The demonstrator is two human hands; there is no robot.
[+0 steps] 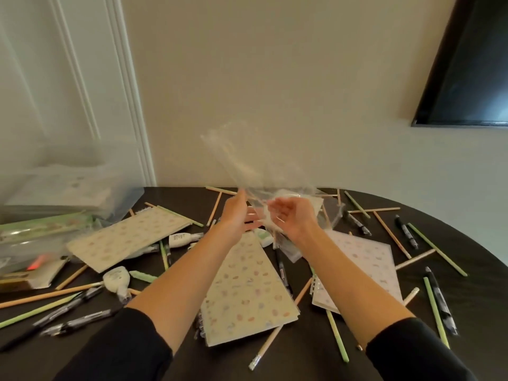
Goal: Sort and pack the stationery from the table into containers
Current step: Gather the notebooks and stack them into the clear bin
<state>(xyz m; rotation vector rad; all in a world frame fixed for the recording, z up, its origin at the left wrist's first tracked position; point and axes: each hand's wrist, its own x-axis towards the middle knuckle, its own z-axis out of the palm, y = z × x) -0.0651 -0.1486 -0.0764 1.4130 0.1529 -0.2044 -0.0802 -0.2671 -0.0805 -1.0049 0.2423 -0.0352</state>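
Right hand [291, 215] is palm-up with its fingers curled into the lower end of a clear plastic bag [247, 166] and grips the film. Left hand [236, 213] is just beside it, fingers up against the bag's edge; the blur hides whether it pinches or only touches, so I cannot tell. The bag is raised over the far middle of the table [467, 298], clear of everything on it. Pale sticks seem to be inside, too smeared to be sure.

Handling guess: thin film, nearly weightless, floppy and slick, so it collapses unless its mouth is spread by both edges. Pinch the rim, not the body.

Below the forearms lies a yellow patterned notebook [247, 292], with a pale notebook [362, 265] to its right. Wooden pencils [391, 235], green pencils [437, 248] and black pens [442, 303] are scattered around. These are stiff and light, and likely to roll. A clear storage tub [68, 193] sits far left.
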